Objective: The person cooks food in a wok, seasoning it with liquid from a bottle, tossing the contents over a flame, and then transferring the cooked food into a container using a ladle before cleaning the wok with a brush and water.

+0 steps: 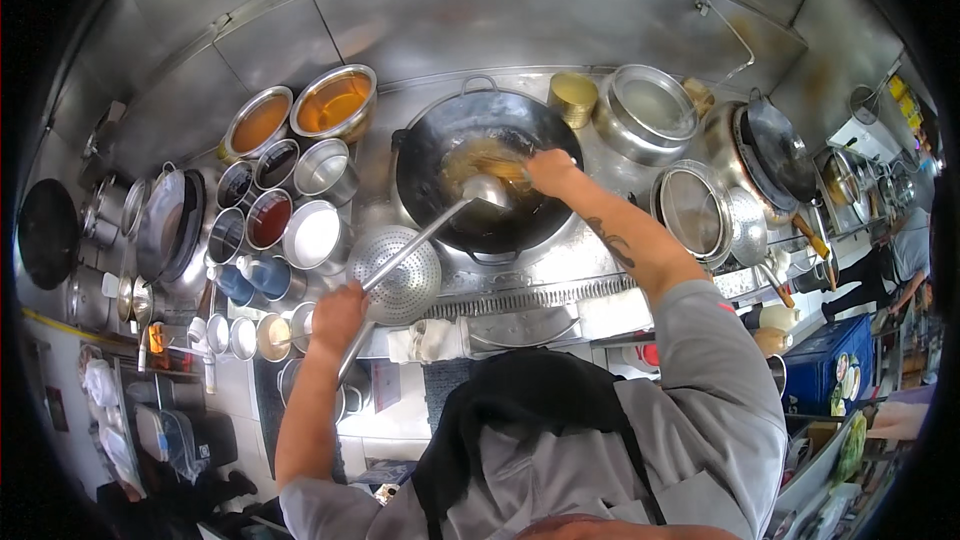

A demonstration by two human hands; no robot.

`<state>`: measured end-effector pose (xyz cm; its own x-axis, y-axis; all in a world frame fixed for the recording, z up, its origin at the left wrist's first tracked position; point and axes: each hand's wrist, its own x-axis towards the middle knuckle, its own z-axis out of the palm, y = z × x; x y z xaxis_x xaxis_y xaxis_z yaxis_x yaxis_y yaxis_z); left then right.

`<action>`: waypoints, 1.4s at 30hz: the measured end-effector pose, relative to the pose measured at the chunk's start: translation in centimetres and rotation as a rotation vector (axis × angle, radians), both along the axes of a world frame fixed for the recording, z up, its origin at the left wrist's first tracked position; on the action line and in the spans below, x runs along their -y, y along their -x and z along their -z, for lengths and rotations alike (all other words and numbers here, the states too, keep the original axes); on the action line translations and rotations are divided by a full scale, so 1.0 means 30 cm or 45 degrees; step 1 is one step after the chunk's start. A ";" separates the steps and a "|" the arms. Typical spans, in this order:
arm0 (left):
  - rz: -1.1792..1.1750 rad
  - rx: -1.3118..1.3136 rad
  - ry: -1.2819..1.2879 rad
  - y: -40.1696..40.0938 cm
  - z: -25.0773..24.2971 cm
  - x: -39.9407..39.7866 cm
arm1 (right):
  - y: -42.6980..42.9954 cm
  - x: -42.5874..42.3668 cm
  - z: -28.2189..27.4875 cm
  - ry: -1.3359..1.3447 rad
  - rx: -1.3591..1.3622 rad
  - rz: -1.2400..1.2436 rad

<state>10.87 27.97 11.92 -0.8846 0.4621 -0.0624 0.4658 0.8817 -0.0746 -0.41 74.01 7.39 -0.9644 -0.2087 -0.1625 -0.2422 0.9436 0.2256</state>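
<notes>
A large black wok with loop handles sits on the steel range before me, a little murky liquid in its bottom. My left hand grips the long handle of a metal ladle, whose bowl is down inside the wok. In my right hand is a bamboo wok brush. Its bristles are in the wok beside the ladle bowl and look slightly blurred. Below the ladle's handle lies a round perforated skimmer, left of the wok's near edge.
Steel pots of sauces and seasonings crowd the left, behind them two bowls of orange liquid. A tin can, a water-filled pot and a wire strainer stand at right. Folded cloths lie on the front edge. Another person stands far right.
</notes>
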 end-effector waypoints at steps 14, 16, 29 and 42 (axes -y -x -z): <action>-0.189 0.664 -0.621 0.054 -0.019 0.019 | -0.267 -0.025 -0.261 1.242 0.155 0.572; -0.438 0.922 -0.495 0.057 -0.098 -0.027 | -0.243 -0.084 -0.201 1.086 0.171 0.674; -0.714 1.562 -1.158 -0.078 -0.010 -0.126 | -0.139 -0.103 -0.082 1.074 0.054 0.658; -0.526 1.247 -0.826 0.003 -0.020 -0.028 | -0.113 -0.069 -0.140 0.830 0.181 0.558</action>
